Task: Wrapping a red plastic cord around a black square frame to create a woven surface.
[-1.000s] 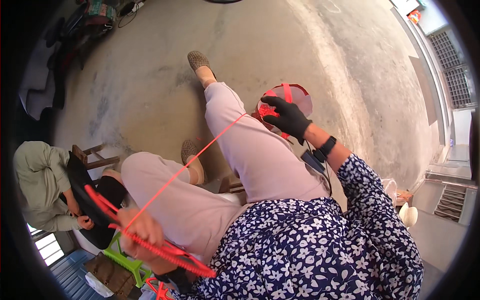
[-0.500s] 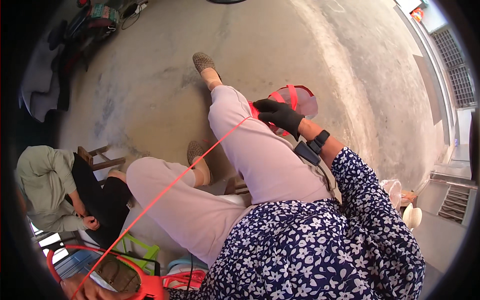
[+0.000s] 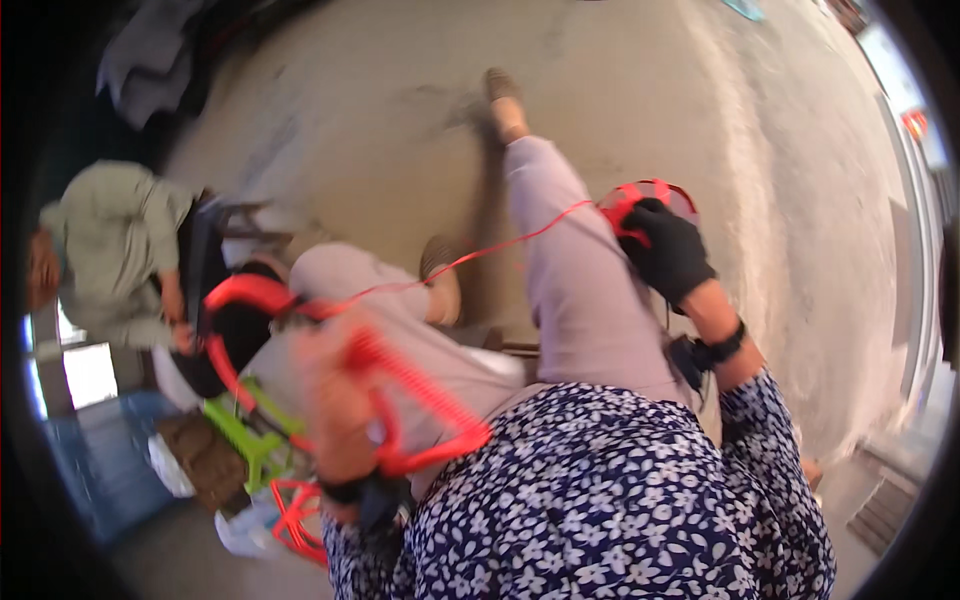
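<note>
My right hand (image 3: 668,252), in a black glove, is closed on the red bands of a rounded, strap-bound piece (image 3: 690,203) beside my right knee. From there a thin red strip (image 3: 480,252) runs slackly across my legs towards my left hand. My bare left hand (image 3: 345,410), smeared by motion, is up over my left thigh, closed around a red looped frame (image 3: 425,410). A curved arm of that frame reaches out to the left. What exactly the frame is cannot be made out, and my fingertips are blurred.
Another person (image 3: 115,250) sits at the left. A green plastic stool (image 3: 245,440), more red strips (image 3: 295,520) and a blue container (image 3: 105,470) lie at the lower left. Concrete floor (image 3: 620,80) stretches ahead. A grey draped shape (image 3: 150,60) stands at the far left.
My left hand has come up and to the right with the red frame. The strip has gone from taut to slack. The whole view has shifted, and my right hand keeps its hold.
</note>
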{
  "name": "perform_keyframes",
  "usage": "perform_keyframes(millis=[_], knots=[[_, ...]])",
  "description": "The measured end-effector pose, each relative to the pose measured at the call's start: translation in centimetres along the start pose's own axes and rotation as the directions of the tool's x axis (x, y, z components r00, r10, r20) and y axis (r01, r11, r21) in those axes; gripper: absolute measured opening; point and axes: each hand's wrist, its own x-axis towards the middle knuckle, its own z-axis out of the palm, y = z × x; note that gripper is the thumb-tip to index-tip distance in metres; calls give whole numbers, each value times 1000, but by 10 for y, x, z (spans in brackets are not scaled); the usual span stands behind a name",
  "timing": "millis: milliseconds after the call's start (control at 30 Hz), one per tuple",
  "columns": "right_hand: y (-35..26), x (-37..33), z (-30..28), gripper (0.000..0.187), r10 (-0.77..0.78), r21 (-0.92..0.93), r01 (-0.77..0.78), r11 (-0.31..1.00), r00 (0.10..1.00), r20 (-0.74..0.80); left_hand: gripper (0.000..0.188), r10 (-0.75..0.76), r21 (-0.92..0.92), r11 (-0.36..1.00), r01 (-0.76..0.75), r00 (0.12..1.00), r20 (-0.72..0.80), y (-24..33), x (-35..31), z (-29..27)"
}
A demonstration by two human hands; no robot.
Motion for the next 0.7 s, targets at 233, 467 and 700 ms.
perform_keyframes(millis=[233, 467, 700], knots=[[1, -13, -17, 31, -193, 520, 82, 850, 968, 162, 21, -320, -403, 848, 344, 939, 128, -50, -4, 69], [-21, 6, -28, 29, -138, 388, 163, 907, 986, -92, 25, -348, -462, 808, 365, 929, 126, -53, -6, 63], [-111, 11, 32, 26, -233, 825, -50, 563, 948, 216, 21, -325, -471, 819, 328, 941, 92, -61, -6, 65]])
